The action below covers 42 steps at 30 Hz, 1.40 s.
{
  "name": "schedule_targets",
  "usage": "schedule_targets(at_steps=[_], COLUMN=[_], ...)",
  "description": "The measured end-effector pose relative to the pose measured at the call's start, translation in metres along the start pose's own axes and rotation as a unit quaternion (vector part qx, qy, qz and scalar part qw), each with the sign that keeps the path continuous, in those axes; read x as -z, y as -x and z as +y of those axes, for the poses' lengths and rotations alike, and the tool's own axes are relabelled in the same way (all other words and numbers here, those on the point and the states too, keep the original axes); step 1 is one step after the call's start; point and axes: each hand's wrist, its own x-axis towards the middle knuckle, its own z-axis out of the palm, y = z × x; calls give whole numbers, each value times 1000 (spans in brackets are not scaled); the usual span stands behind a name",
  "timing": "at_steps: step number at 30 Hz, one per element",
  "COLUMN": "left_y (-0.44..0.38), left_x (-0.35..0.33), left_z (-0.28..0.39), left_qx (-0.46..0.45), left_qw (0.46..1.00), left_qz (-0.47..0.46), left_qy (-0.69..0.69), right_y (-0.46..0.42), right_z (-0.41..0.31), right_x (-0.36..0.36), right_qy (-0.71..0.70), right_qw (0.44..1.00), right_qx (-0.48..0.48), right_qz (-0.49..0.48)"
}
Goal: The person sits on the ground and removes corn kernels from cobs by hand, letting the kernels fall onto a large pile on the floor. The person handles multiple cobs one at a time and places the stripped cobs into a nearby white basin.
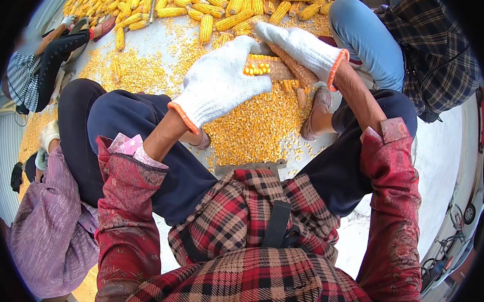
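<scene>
My left hand [229, 79], in a white knit glove with an orange cuff, grips a corn cob [272, 67] that has a patch of yellow kernels left near my fingers and is bare elsewhere. My right hand [299, 46], gloved the same way, lies over a bare, brownish cob [290, 62] slanting against the first one. Its palm and most of its fingertips are hidden from view. Below both hands, loose yellow kernels [251, 127] form a heap between my feet, with stripped cobs [301, 97] at its right edge.
Whole yellow ears of corn [232, 5] are piled ahead, with a thin rod [153, 3] among them. Scattered kernels [128, 71] cover the pale floor at left. A person in jeans [368, 39] sits close at right; several people are at left, one in a purple top [52, 227].
</scene>
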Motion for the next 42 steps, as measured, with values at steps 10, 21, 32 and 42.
schedule_targets(at_steps=[10,21,32,42], left_y=[-7,3,1,12], left_x=[1,5,0,-9], left_z=[-8,3,2,6], left_qx=[167,93,64,-88], left_qw=[940,987,991,968], left_qz=[-267,-87,-91,-46], left_qy=[132,-98,-78,-229], right_y=[27,21,25,-8], right_z=[-35,-25,-21,24], right_x=[-29,14,-27,-15], right_qy=[221,-83,239,49], right_qw=[970,989,962,996], right_qx=[54,43,95,-10], right_qz=[89,117,86,76])
